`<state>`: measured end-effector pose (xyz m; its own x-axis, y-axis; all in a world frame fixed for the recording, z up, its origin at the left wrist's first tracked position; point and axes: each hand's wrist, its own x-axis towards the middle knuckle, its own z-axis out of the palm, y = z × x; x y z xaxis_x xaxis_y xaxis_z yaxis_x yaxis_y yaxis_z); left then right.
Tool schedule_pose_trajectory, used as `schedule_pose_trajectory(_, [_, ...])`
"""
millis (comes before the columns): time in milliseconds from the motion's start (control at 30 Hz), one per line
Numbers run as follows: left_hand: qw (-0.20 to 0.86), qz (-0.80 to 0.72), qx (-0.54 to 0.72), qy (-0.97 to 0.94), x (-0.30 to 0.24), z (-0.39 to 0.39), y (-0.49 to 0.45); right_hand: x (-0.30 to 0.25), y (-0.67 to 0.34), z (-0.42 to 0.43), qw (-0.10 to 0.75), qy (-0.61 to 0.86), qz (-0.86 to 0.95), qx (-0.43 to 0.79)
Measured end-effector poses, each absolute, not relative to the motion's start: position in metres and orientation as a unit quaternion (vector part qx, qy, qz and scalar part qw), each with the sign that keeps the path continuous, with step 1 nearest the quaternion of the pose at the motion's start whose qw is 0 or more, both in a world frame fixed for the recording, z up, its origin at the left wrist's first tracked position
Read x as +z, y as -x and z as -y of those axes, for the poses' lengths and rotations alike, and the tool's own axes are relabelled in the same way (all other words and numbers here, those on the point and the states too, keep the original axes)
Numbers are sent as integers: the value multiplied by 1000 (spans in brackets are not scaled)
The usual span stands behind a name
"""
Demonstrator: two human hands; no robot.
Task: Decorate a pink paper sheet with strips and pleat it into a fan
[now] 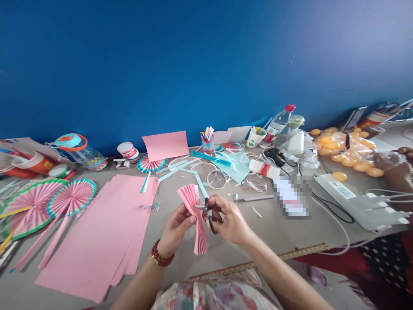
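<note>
My left hand [177,228] pinches a pleated pink paper strip [195,219], folded like a fan and pinched at its middle. My right hand [227,219] grips black-handled scissors [209,211], whose blades point left into the middle of the pleats. A teal paper strip [202,186] rises from between the hands. Both hands hover just above the grey table [258,232], near its front edge. A red bead bracelet sits on my left wrist.
A stack of pink paper sheets [100,232] lies to the left, with finished round paper fans [48,202] beyond. Paper scraps, white rings, a pen cup [207,142], a water bottle [278,124], a power strip [351,200] and a bag of orange balls [345,148] crowd the back. Another person's hand [398,165] is at the right.
</note>
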<state>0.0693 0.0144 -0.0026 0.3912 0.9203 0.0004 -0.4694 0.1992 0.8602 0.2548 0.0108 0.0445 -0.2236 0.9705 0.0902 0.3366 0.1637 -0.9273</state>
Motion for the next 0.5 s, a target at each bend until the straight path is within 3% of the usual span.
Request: schedule_pose_trajectory(500, [704, -299, 457, -453, 3, -14, -72, 32, -251, -12, 414, 498, 628, 432])
